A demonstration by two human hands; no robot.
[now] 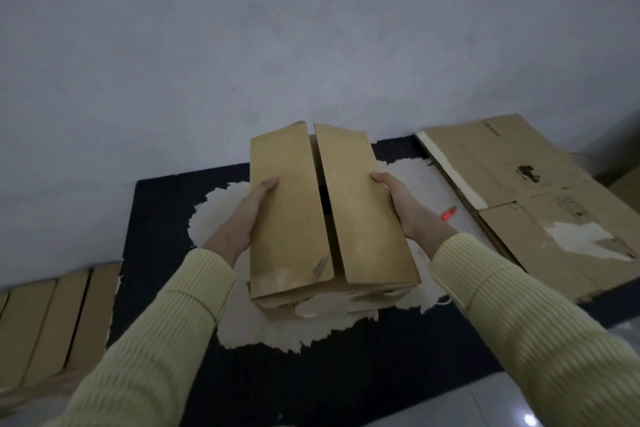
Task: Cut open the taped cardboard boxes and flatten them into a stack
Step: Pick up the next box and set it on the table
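Observation:
A brown cardboard box [294, 211] is held between my hands above a dark mat, its two top flaps parted by a narrow slit down the middle. My left hand [239, 218] lies flat against the box's left side, thumb on the left flap. My right hand [408, 208] lies against the right side, thumb on the right flap. A red-handled cutter [448, 212] lies on the mat just right of my right hand. Flattened cardboard [540, 198] is spread out at the right.
The dark mat [166, 218] has a cream, ragged-edged patch [346, 326] under the box. More cardboard boxes [52, 322] lie at the left edge of the mat. A grey wall [311, 45] rises behind. Glossy floor tile [519, 402] shows at lower right.

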